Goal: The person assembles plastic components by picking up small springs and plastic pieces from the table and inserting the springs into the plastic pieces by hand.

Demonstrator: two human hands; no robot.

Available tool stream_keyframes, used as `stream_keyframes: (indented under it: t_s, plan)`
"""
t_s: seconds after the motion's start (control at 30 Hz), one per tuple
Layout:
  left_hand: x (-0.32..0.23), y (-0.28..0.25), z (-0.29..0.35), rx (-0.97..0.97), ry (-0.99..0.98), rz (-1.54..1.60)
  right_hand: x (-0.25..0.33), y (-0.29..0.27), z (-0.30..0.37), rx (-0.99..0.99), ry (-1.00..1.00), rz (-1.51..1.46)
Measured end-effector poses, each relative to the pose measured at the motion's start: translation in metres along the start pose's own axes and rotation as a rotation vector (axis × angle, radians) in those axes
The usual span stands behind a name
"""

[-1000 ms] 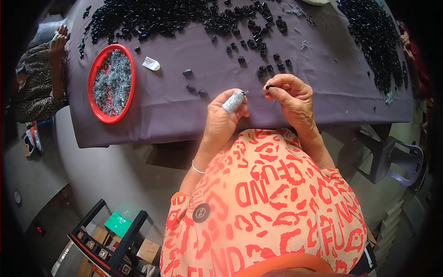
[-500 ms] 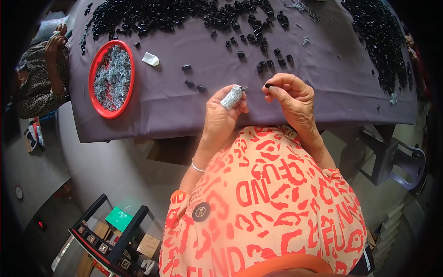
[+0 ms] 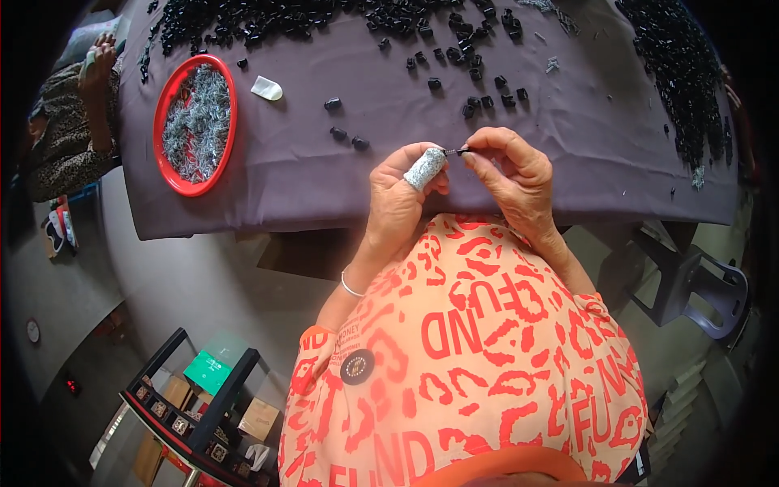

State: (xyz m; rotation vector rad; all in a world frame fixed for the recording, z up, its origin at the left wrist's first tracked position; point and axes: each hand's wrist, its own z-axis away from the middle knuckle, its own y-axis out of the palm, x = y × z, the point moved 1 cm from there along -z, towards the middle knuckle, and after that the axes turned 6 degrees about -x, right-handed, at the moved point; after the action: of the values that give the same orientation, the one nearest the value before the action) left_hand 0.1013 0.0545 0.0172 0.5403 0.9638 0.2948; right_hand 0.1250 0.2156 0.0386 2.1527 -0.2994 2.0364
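My left hand [image 3: 398,191] is closed in a pinch, its thumb wrapped in a speckled grey-white finger cover [image 3: 424,169]. From its fingertips sticks out a thin, spring-like metal piece [image 3: 453,152], with something dark at its base. My right hand [image 3: 513,174] pinches a small black piece [image 3: 463,151] between thumb and forefinger. That black piece meets the free end of the metal piece, level with it. How far one goes into the other is too small to tell. Both hands hover over the table's near edge.
A red oval tray [image 3: 193,189] of tangled silvery metal pieces sits on the purple-grey tablecloth [image 3: 308,195] at left. Near it lies a white finger cover [image 3: 267,88]. Heaps of black parts [image 3: 235,20] spread along the back and right [image 3: 669,73]. A grey plastic chair [image 3: 702,292] stands at right.
The hands have come together: the gap between the metal piece and the black piece has closed. My left hand has shifted right. The table appears slightly higher in the view.
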Motion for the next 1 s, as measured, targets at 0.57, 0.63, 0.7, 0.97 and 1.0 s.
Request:
stream_keyframes:
  t_s: [0.57,0.63,0.7,0.97,1.0]
  plan:
    - [-0.002,-0.006,-0.002,0.052,-0.015,0.169,-0.012,-0.016,-0.023,-0.126,-0.39,0.764]
    - [-0.004,-0.005,-0.003,0.058,-0.015,0.189,-0.01,-0.018,-0.029,-0.113,-0.411,0.724]
    - [-0.003,-0.006,-0.004,0.062,-0.021,0.197,-0.009,-0.017,-0.036,-0.059,-0.467,0.767]
    - [-0.004,-0.008,-0.007,0.051,-0.055,0.213,-0.007,-0.015,-0.065,0.177,-0.725,1.045]
    - [-0.004,-0.007,-0.007,0.046,-0.064,0.214,-0.005,-0.015,-0.066,0.182,-0.728,1.044]
